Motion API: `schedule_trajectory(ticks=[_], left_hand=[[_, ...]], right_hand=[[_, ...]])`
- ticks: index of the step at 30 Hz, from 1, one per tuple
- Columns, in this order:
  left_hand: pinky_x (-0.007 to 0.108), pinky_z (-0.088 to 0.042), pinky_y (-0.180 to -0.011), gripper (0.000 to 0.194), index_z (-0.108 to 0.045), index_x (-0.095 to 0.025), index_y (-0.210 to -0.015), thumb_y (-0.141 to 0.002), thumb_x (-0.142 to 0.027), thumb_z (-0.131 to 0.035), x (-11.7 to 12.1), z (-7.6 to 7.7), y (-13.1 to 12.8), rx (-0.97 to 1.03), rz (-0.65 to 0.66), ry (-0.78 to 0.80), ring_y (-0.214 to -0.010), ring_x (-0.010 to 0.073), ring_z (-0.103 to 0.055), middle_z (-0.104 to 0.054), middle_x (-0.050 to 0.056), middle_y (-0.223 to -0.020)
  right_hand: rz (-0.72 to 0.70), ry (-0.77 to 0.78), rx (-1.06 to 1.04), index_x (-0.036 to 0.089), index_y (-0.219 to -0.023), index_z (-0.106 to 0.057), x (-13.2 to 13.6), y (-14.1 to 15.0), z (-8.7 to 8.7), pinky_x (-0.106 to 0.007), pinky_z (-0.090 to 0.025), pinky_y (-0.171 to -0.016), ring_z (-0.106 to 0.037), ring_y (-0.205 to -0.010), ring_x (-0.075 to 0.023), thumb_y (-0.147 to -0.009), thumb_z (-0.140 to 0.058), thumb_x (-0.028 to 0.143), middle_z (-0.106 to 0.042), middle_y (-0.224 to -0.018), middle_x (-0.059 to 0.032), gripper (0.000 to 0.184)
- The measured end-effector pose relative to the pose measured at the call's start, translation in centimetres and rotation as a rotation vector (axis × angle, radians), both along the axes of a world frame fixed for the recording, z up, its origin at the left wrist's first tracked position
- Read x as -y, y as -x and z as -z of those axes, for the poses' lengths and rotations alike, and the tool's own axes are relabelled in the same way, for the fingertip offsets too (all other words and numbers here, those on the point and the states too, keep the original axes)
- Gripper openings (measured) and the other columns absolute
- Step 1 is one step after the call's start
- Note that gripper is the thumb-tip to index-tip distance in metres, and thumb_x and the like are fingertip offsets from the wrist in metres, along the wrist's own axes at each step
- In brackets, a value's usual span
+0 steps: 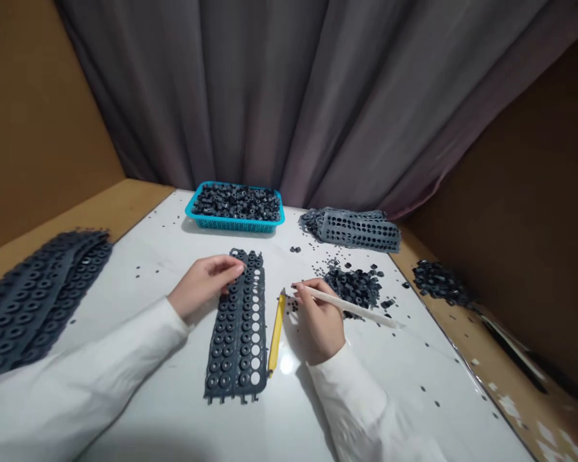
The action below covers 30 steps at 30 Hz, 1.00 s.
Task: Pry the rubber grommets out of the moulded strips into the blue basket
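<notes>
"Starting with the dark studded sheet point(236, 333), where does it lie?"

"Flat on the white table point(173, 410), lengthwise from near to far, between the two hands. Raised rings run along it in columns, and most of the right column shows white round openings."

"And the left hand point(205, 285)?"

"It comes in from the left over the far half of the sheet, thumb and forefinger close together above the rings. I can't tell whether they pinch anything."

"The right hand point(322, 324)?"

"Well apart from the left one, to the right of the sheet. Its fingers are closed around a slim white stick point(351, 306), with the dark tip pointing left toward the sheet."

"What's the yellow tool point(277, 333)?"

"A slim, pointed thing lying just beside the sheet's right edge, between it and the right hand."

"Anything near that hand?"

"A pile of loose dark pieces point(354, 287) just to the right and far side of it, with tiny bits scattered around."

"Farther off?"

"A turquoise basket point(236, 224) full of dark pieces stands on the far side. Sheets full of holes point(361, 230) are stacked at the far right, and more ringed sheets point(43, 295) lie at the left."
</notes>
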<state>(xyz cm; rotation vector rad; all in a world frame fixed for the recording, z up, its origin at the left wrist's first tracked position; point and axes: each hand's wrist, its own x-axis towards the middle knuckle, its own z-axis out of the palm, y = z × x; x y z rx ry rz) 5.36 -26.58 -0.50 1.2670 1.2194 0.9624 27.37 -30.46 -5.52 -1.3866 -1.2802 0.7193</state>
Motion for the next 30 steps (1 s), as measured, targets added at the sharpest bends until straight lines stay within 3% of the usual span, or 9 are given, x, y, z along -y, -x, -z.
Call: schedule_trajectory(ticks=[2,5,10,16,22,25,28,30], left_hand=[[0.021,-0.042,-0.054,0.035,-0.067,-0.015,-0.079,-0.063,-0.045,-0.072,-2.8,-0.7,-0.1,-0.055,-0.024,-0.071,-0.067,0.0134,-0.054,-0.065,0.004,-0.079],[0.022,-0.041,-0.051,0.040,-0.065,-0.014,-0.076,-0.053,-0.045,-0.077,-7.3,-0.8,-0.3,-0.126,-0.131,-0.116,-0.066,0.0154,-0.055,-0.064,0.004,-0.071],[0.024,-0.041,-0.051,0.044,-0.066,-0.014,-0.074,-0.044,-0.042,-0.081,-11.7,0.2,-0.4,-0.185,-0.288,-0.108,-0.068,0.0189,-0.057,-0.065,0.005,-0.066],[0.024,-0.041,-0.050,0.049,-0.069,-0.014,-0.073,-0.043,-0.052,-0.078,-11.3,1.2,-0.4,-0.176,-0.238,-0.086,-0.070,0.0193,-0.058,-0.071,0.010,-0.083],[0.024,-0.042,-0.055,0.051,-0.070,-0.015,-0.083,-0.046,-0.049,-0.078,-10.3,1.1,-0.2,-0.126,-0.185,-0.032,-0.074,0.0185,-0.060,-0.071,0.012,-0.095],[0.023,-0.043,-0.055,0.052,-0.071,-0.015,-0.087,-0.046,-0.047,-0.079,-9.8,1.1,0.2,-0.110,-0.161,-0.023,-0.075,0.0184,-0.061,-0.071,0.013,-0.096],[0.024,-0.043,-0.055,0.051,-0.071,-0.016,-0.090,-0.049,-0.045,-0.077,-9.7,1.2,0.9,-0.125,-0.145,-0.050,-0.074,0.0179,-0.061,-0.071,0.012,-0.097],[0.024,-0.044,-0.055,0.047,-0.072,-0.016,-0.091,-0.052,-0.043,-0.075,-10.1,1.3,1.3,-0.159,-0.151,-0.088,-0.072,0.0179,-0.061,-0.072,0.011,-0.095]], right_hand=[[0.048,-0.040,0.194,0.018,-0.075,-0.059,-0.8,-1.5,-0.3,-0.026,-0.040,-0.058,-0.054,-0.061,-0.0149,-0.084,-0.054,0.036,-0.061,-0.066,-0.0007,0.020],[0.088,-0.144,0.454,0.018,-0.076,-0.061,-1.6,-3.4,-0.3,-0.027,-0.038,-0.058,-0.050,-0.057,-0.0156,-0.082,-0.053,0.028,-0.056,-0.059,0.0001,0.014],[-0.027,-0.252,0.726,0.018,-0.072,-0.063,-2.6,-4.5,1.0,-0.029,-0.040,-0.070,-0.051,-0.077,-0.0207,-0.077,-0.049,0.007,-0.063,-0.073,-0.0061,0.019],[-0.119,-0.227,0.861,0.019,-0.075,-0.067,-3.5,-4.4,1.8,-0.030,-0.040,-0.075,-0.050,-0.081,-0.0208,-0.072,-0.050,-0.001,-0.066,-0.076,-0.0056,0.026],[-0.117,-0.179,0.929,0.020,-0.085,-0.070,-2.7,-3.7,0.6,-0.032,-0.037,-0.075,-0.050,-0.087,-0.0216,-0.077,-0.050,0.002,-0.066,-0.087,-0.0069,0.027],[-0.280,-0.243,0.915,0.022,-0.089,-0.068,-1.8,-2.5,0.2,-0.031,-0.037,-0.076,-0.049,-0.091,-0.0202,-0.074,-0.055,0.002,-0.065,-0.095,-0.0043,0.029],[-0.473,-0.279,0.897,0.024,-0.077,-0.068,-1.2,-1.2,0.5,-0.029,-0.037,-0.074,-0.050,-0.086,-0.0179,-0.072,-0.057,0.002,-0.065,-0.088,-0.0012,0.025],[-0.517,-0.269,0.899,0.023,-0.070,-0.066,-1.1,-0.5,0.9,-0.029,-0.035,-0.071,-0.049,-0.082,-0.0171,-0.074,-0.057,0.003,-0.065,-0.083,-0.0006,0.022]])
